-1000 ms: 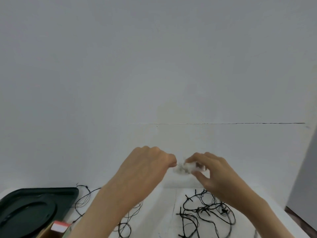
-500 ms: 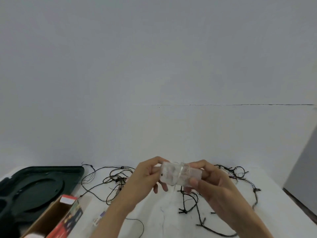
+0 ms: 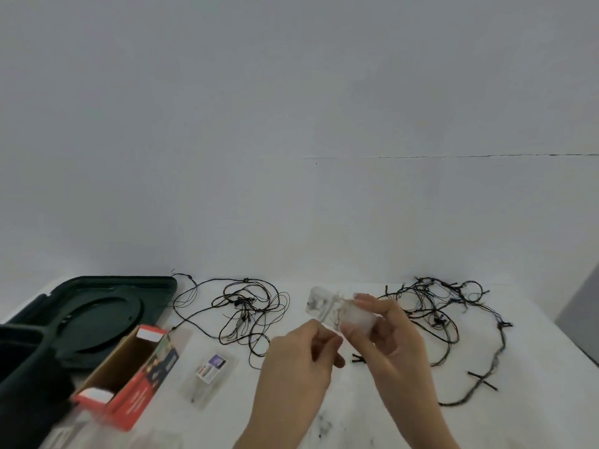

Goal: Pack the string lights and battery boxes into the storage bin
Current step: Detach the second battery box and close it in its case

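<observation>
The right hand [image 3: 389, 332] holds the clear battery box [image 3: 327, 307] in the air, well to the right of the dark green lid [image 3: 97, 306]. Its fingers [image 3: 363, 299] pinch one end of the box, probably so that the pale wire wound on it stays free. The long axis of the box lies almost level, and the free end points back toward the lid. The left hand [image 3: 301, 354] is curled just under the box; I cannot tell if it pinches wire. Black string lights [image 3: 249, 306] lie on the tabletop [image 3: 534, 400] right of the lid.
</observation>
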`<act>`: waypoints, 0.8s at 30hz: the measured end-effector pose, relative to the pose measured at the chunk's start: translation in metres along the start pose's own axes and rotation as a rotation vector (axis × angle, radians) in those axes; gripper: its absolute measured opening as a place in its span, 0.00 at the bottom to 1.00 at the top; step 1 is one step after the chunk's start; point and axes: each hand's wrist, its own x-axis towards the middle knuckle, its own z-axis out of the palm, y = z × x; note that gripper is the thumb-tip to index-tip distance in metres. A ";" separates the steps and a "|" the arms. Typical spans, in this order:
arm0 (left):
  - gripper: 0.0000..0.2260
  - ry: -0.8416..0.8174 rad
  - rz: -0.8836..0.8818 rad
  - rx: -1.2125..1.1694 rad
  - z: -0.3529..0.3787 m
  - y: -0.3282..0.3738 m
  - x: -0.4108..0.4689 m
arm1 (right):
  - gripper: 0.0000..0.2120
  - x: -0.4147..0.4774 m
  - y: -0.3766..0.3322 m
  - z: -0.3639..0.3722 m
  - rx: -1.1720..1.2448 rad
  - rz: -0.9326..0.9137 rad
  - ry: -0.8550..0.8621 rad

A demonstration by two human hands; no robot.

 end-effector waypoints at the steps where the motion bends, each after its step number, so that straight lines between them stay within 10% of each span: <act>1: 0.08 0.020 0.052 0.190 0.000 -0.002 -0.001 | 0.15 0.000 0.003 0.002 -0.052 -0.011 -0.013; 4: 0.08 0.141 0.279 0.653 -0.002 -0.013 0.002 | 0.11 -0.001 0.007 0.006 -0.116 -0.010 -0.056; 11: 0.09 0.133 0.605 0.741 -0.017 -0.040 0.004 | 0.07 0.003 0.019 0.003 -0.039 0.171 -0.299; 18: 0.18 -0.251 0.056 0.308 -0.027 -0.072 -0.017 | 0.12 -0.011 0.047 0.007 -0.014 0.372 -0.620; 24: 0.11 -0.204 -0.126 0.011 -0.045 -0.094 -0.033 | 0.14 -0.024 0.065 0.028 -0.119 0.387 -0.800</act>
